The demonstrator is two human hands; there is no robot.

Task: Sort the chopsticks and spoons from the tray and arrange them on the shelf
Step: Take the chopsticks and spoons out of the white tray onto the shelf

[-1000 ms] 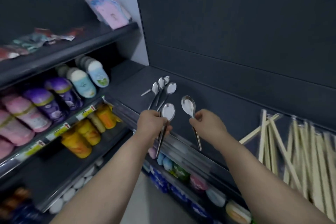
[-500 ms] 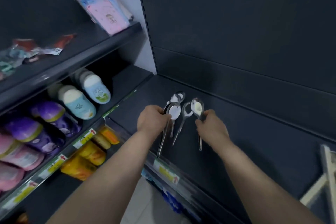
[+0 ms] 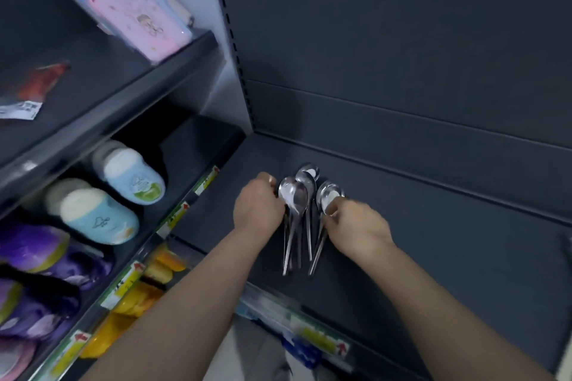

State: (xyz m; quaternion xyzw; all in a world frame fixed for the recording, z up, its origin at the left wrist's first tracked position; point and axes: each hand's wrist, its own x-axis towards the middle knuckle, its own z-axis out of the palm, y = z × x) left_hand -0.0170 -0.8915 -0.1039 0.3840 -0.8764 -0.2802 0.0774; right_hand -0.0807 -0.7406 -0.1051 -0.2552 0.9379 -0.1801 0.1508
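Shelf point(image 3: 448, 241) pile gains two lowered spoons point(image 3: 305, 182). Left grip point(image 3: 258, 210) and right grip point(image 3: 356, 226) still pinch one each; release remains.

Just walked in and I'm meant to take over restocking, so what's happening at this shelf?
A person is gathering metal spoons into a tidy bunch on the dark shelf. The left hand grips the leftmost spoon near its bowl, and the right hand pinches the rightmost spoon. The bowls point to the back wall, the handles to the front edge. No chopsticks or tray are in view.
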